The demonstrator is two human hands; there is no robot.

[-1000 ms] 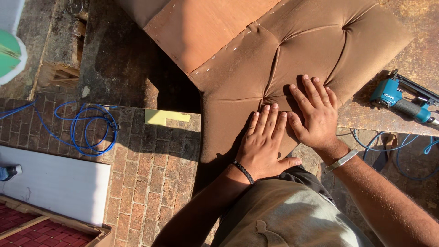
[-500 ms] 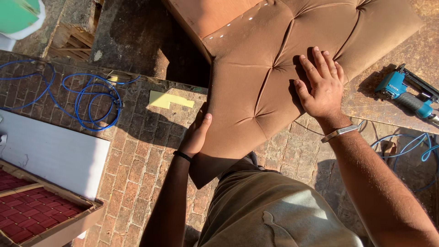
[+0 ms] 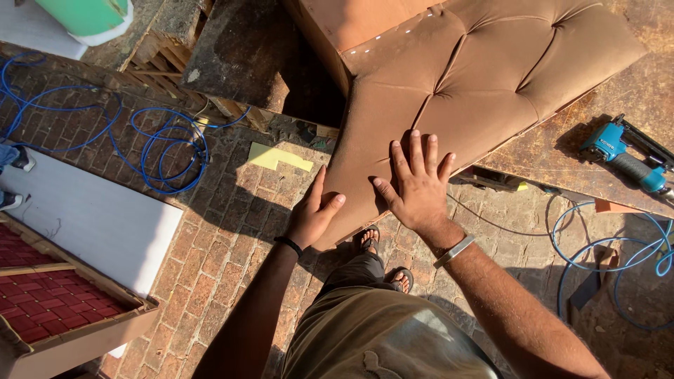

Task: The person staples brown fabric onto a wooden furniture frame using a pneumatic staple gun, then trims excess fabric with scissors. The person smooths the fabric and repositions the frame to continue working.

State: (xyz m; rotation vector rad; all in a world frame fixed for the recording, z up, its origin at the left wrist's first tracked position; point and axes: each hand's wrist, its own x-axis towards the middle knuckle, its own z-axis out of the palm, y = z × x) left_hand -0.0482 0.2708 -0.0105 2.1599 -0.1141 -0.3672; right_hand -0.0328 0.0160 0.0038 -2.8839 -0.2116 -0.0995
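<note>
- Gripping the near corner of the brown tufted cushion panel, the left hand is closing on its edge.
- Pressing flat, fingers spread, the right hand is smoothing fabric; stapling seemingly needs the blue staple gun lying beyond on the worktop.

Black wristband, silver bracelet, olive shirt, sandals

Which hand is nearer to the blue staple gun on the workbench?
Right. The right hand lies flat on the brown tufted cushion, on the side toward the blue staple gun. The left hand grips the cushion's lower left edge, farther away.
</note>
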